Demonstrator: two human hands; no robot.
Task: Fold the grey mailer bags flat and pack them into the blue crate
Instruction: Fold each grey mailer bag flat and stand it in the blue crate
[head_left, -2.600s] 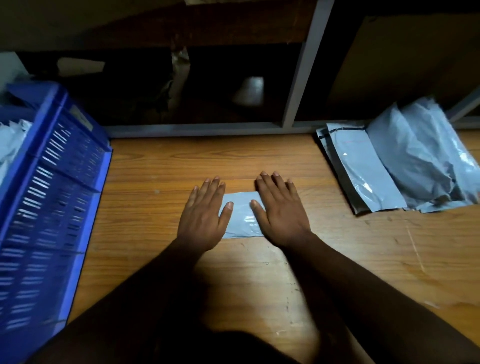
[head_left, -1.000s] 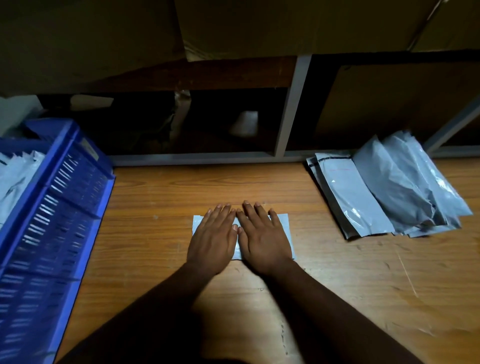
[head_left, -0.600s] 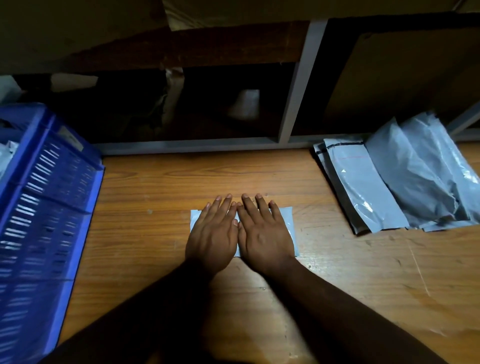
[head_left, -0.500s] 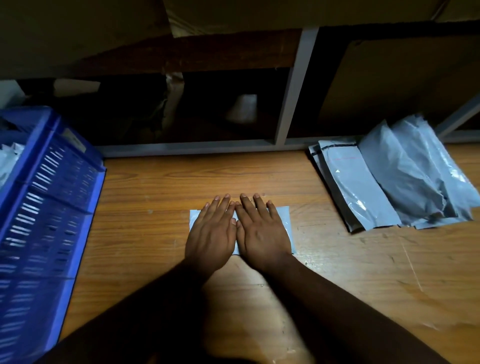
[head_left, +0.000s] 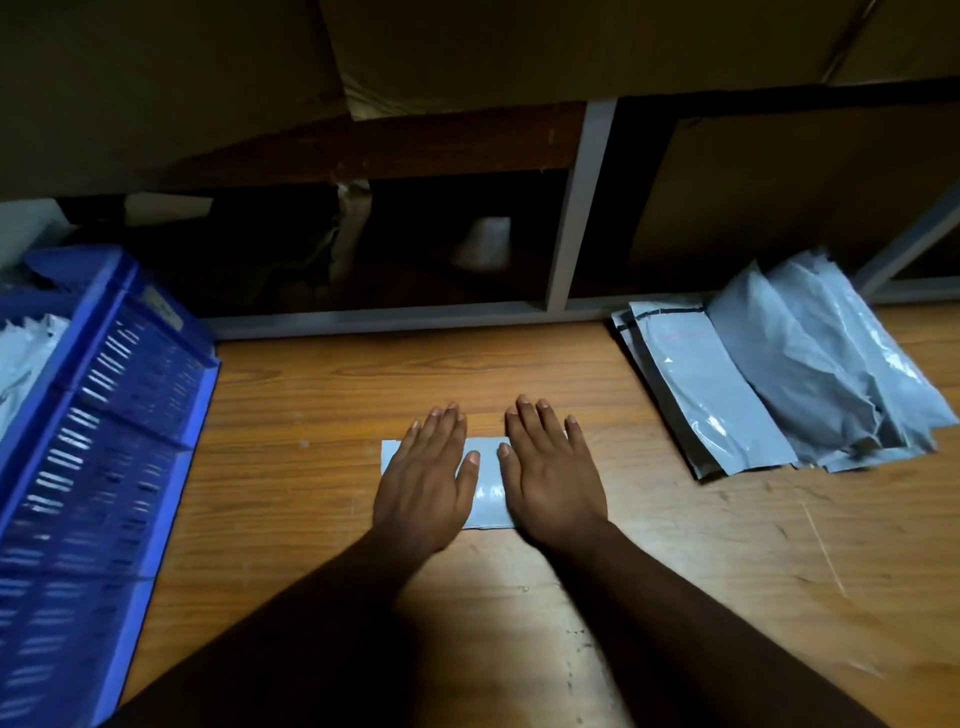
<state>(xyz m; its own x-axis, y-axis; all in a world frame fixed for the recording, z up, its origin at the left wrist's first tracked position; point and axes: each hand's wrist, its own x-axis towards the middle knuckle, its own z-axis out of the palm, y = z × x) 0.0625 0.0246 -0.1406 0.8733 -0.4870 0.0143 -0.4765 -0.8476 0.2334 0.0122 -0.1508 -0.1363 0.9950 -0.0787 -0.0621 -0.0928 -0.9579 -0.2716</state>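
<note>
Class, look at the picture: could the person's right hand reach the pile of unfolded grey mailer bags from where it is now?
Probably yes: the right hand lies flat on the folded bag, and only bare table separates it from the pile.

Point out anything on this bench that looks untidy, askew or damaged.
Only the pile of unfolded mailers at the right: it lies skewed to the bench edge, its upper bags crumpled and puffed. The folded mailer lies flat under the left hand and right hand. Nothing looks damaged.
</note>
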